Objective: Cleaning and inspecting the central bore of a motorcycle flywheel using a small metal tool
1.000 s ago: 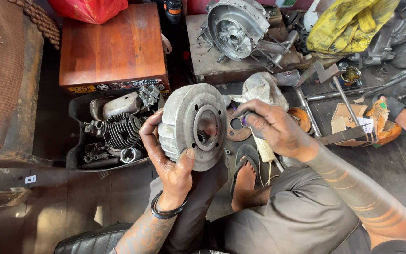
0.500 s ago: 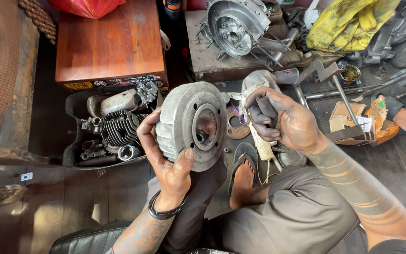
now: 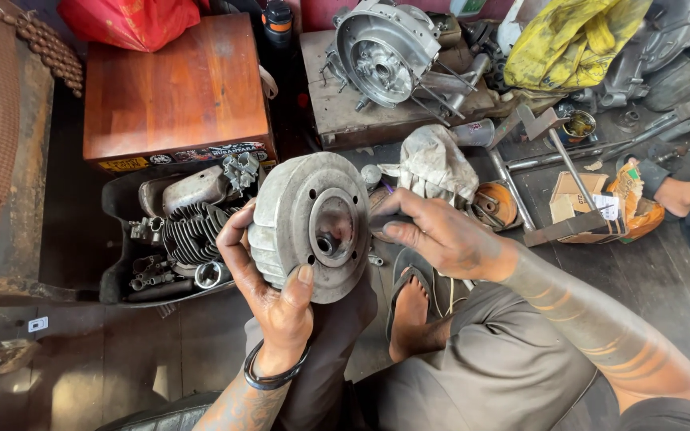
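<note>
Left hand: your left hand [image 3: 273, 299] cups the round metal drum [image 3: 311, 225] from below, thumb pressed on its front face and fingers curled around the ribbed rim at the back. The grip is firm on the drum.
Right hand: your right hand [image 3: 439, 237] rests at the drum's right edge, fingers drawn together around a small dark part [image 3: 383, 222] that touches the rim. How tightly they pinch it you cannot tell from here.
Drum: it stands tilted on your left knee, its open face turned up at you, with a recessed hub in the middle and small holes around it.
Behind the drum: a black tray [image 3: 125, 271] lies on the floor just to the left, holding a finned engine cylinder [image 3: 192, 234] and other greasy metal bits.
Further back: a wooden box [image 3: 173, 88] sits beyond the tray, and an engine casing [image 3: 385, 52] rests on a low wooden block to its right.
Near your right hand: a dirty grey rag [image 3: 433, 164] lies just past your fingers, with a cardboard box [image 3: 576, 206] further right.
Below: your bare foot [image 3: 409, 315] in a sandal rests on the floor between your knees.
Right edge: another person's hand [image 3: 676, 195] shows near the cardboard box, well apart from yours.
</note>
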